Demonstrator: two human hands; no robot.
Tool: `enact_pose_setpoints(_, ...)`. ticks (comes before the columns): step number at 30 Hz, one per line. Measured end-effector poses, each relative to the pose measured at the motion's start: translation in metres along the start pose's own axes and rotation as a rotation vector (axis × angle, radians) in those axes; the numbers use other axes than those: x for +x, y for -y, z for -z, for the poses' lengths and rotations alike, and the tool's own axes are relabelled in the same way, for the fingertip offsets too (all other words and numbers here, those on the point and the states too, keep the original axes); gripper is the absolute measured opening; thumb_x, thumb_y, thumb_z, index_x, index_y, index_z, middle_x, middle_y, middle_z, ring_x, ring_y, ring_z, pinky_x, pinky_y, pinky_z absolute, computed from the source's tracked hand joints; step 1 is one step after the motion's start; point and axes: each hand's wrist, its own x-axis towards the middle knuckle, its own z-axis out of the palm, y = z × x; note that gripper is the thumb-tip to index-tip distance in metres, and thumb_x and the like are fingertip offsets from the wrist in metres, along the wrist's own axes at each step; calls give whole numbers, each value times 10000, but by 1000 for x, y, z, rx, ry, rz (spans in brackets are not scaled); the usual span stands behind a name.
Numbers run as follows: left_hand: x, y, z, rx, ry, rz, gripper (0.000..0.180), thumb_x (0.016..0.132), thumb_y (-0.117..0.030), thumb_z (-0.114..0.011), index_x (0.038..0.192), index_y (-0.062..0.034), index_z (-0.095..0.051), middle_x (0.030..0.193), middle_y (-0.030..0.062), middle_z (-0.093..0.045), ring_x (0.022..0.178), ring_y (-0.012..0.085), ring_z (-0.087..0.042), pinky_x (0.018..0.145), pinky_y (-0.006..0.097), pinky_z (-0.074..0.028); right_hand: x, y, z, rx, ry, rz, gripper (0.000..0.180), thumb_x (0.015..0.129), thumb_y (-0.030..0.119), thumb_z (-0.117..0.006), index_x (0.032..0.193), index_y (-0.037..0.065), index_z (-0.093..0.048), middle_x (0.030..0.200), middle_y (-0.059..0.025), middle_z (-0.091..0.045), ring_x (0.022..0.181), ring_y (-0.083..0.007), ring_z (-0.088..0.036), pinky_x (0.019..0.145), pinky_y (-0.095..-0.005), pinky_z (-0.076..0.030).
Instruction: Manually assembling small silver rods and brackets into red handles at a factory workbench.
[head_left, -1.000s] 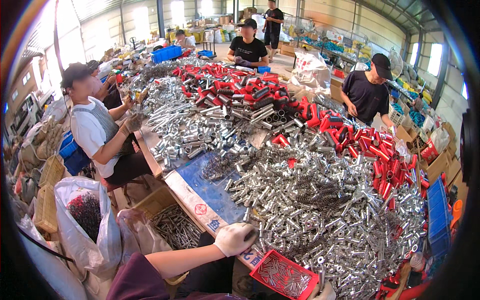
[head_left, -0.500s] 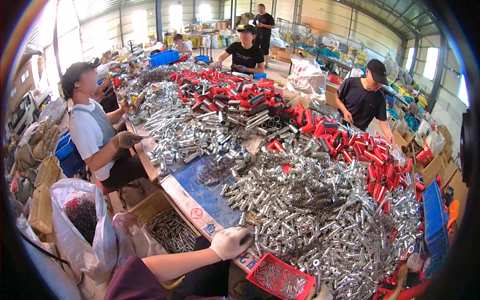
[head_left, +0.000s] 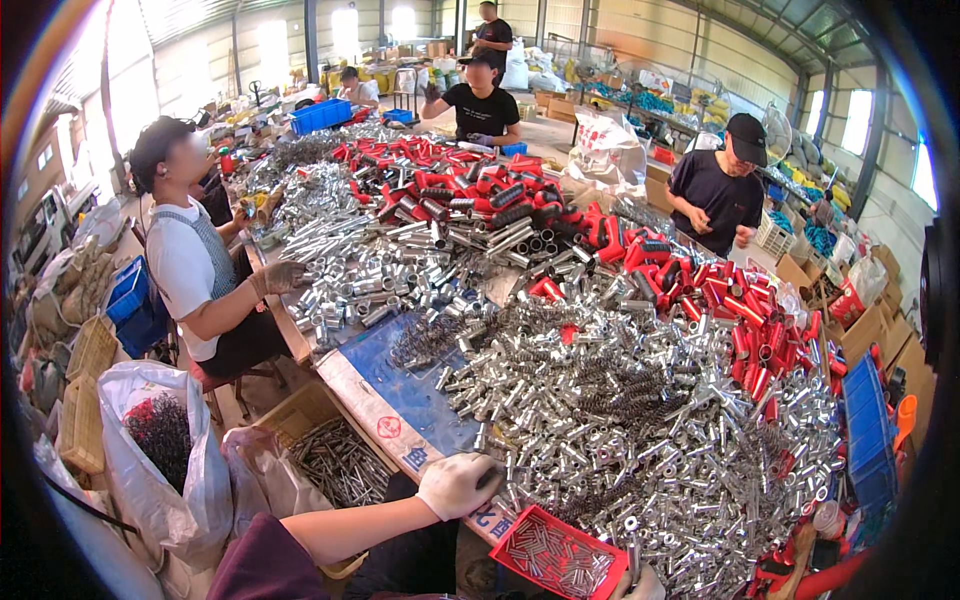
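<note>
My left hand point(head_left: 455, 485), in a white glove, rests with curled fingers on the near table edge, touching the rim of a big heap of short silver metal tubes point(head_left: 640, 420). Something small and dark shows at its fingertips. Just right of it, at the bottom of the view, lies a red plastic tray point(head_left: 520, 530) with several small silver parts in it. Only the top of my gloved right hand point(head_left: 642, 585) shows at the lower edge beside the tray. A thin silver piece point(head_left: 633, 548) stands just above it; the grip is hidden.
Red-and-black handles point(head_left: 500, 195) are piled along the far side of the table. Three other people work around it: one at the left point(head_left: 190, 270), one at the far end point(head_left: 485, 105) and one at the right point(head_left: 725, 180). A white bag point(head_left: 200, 480) and a box of rods point(head_left: 340, 465) stand at my left.
My left hand has slid slightly toward me along the table edge. The person at the left has lowered a gloved hand onto the tubes.
</note>
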Motion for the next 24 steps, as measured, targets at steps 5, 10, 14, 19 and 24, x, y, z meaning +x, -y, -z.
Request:
enact_pose_setpoints(5,-1,1,0,6,-11,-12,213,815,-293,-700,871,-89,-671,825,77,-684,769,277,-684,677,386,-554,-1,-1,-1,5,-16,8,332,917,310,-667,1000,-12,-661,740,-213,-633,622,-434,-598,563,-506,-469)
enact_pose_setpoints(10,-2,-1,-1,11,12,2,210,818,-287,-699,882,-89,-674,834,81,-687,778,283,-685,680,389,-554,2,1,4,24,-3,-3,319,921,300,-662,994,-10,-661,739,-214,-631,625,-437,-597,570,-511,-471)
enact_pose_setpoints(14,-2,1,-2,5,27,12,211,819,-289,-698,890,-91,-678,840,80,-691,785,282,-688,684,388,-556,2,3,4,29,26,-12,314,925,298,-657,996,-8,-662,738,-210,-631,629,-436,-598,572,-508,-471)
enact_pose_setpoints(19,0,0,-1,6,4,0,208,816,-285,-700,889,-92,-677,832,80,-690,785,279,-689,681,386,-556,2,3,2,65,4,-20,312,929,300,-651,995,-5,-666,735,-204,-630,625,-431,-598,570,-504,-471)
enact_pose_setpoints(24,2,0,0,2,1,-3,202,812,-278,-703,887,-93,-675,818,80,-684,779,276,-688,673,388,-554,4,2,0,43,-14,6,316,934,311,-645,986,0,-669,734,-196,-630,617,-420,-597,566,-498,-474)
